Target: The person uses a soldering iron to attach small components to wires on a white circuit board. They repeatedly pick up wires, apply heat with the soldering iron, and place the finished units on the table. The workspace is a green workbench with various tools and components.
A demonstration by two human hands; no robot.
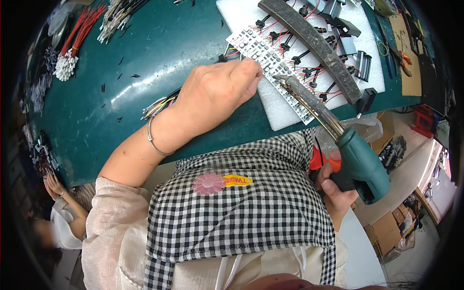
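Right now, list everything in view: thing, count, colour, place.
soldering gun: one, teal, at the table's near edge, tip on the board
perforated board: one, white, on the foam
foam sheet: one, white, table's right part
curved bar: one, dark grey, across the foam
connectors with wires: many, black and red, on the foam
wire bundle: one, red with white ends, far left
table: one, dark green
checked apron: one, black and white, on the person
co-worker's hands: two, lower left
bracelet: one, silver, left wrist
left hand: on the board
right hand: grips the gun
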